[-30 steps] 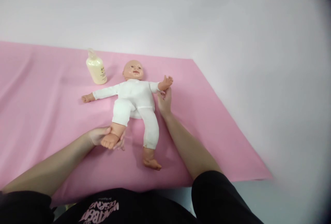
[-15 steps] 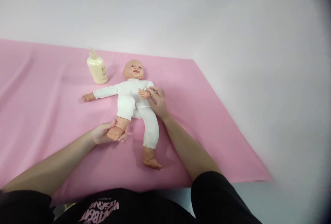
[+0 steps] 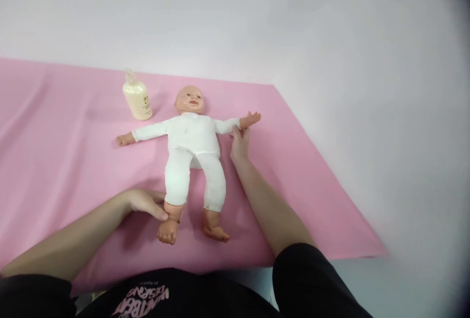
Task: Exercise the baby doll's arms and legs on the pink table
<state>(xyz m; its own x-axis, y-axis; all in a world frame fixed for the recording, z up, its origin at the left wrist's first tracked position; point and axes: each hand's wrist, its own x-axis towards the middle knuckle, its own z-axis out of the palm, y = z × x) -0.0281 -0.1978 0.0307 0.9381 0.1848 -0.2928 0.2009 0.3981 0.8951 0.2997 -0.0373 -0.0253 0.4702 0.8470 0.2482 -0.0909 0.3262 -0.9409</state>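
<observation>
Head view: doll (image 3: 193,139) supine on pink cloth (image 3: 73,161), limbs spread. Left hand (image 3: 147,203) grasps its ankle; right hand (image 3: 239,142) holds the wrist just above. Best moved gently, both limbs supported. Lotion bottle (image 3: 136,97) well beyond left grip.

Black short-slv tee (image 3: 316,279), pink/white chest print, arms bare.

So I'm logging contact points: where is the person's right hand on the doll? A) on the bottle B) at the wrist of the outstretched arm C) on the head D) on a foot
B: the right hand holds the doll at the wrist of its outstretched arm.
</observation>
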